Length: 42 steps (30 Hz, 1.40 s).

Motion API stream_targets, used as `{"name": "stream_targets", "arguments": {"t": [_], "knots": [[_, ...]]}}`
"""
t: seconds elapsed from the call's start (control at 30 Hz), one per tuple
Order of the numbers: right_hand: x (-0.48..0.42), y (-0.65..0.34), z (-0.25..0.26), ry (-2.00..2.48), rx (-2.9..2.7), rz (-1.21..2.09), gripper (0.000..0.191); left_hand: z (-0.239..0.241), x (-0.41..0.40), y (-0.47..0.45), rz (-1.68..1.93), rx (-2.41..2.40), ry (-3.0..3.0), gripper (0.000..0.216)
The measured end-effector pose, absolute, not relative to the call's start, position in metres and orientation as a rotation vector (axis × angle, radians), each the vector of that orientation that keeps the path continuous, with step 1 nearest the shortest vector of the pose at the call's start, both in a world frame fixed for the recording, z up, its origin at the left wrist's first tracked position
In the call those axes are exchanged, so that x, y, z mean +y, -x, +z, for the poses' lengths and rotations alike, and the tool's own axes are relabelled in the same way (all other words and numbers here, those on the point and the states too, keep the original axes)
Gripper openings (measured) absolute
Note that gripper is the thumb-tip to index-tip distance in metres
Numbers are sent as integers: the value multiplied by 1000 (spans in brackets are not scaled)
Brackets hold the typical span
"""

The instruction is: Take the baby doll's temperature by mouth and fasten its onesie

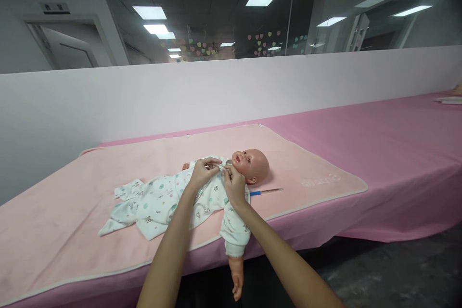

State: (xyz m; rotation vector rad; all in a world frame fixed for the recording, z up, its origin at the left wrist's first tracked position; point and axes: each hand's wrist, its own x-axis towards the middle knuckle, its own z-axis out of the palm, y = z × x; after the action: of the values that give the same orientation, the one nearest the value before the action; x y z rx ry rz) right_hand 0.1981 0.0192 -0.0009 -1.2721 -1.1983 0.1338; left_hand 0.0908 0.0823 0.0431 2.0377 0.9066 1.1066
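Note:
A bald baby doll (257, 161) lies on its back, head to the right. It wears a white top (211, 197) and trousers (159, 202), both with a small green print. My left hand (204, 172) rests over the chest, thumb and fingers pinched together. Close beside it, just below the doll's chin, my right hand (234, 183) is also closed in a pinch. Between my fingertips a thin white strip (221, 167) shows at the collar; whether it is a tie or the cloth's edge I cannot tell. One doll arm (236, 269) hangs over the table's front edge.
A pale pink mat (285, 159) with a light border lies under the doll on a pink-covered table (361, 134). Near the doll's shoulder is a thin stick with a blue end (256, 193). Behind stands a low white wall (180, 96) topped by glass.

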Motion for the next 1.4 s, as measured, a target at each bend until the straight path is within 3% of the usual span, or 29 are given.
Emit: {"name": "stream_targets", "arguments": {"t": [1.2, 1.4], "knots": [[17, -198, -3, 1232, -1165, 28, 24, 51, 72, -87, 903, 744, -1826, 28], [3, -191, 5, 1056, -1537, -129, 35, 42, 44, -58, 955, 773, -1923, 32]]}}
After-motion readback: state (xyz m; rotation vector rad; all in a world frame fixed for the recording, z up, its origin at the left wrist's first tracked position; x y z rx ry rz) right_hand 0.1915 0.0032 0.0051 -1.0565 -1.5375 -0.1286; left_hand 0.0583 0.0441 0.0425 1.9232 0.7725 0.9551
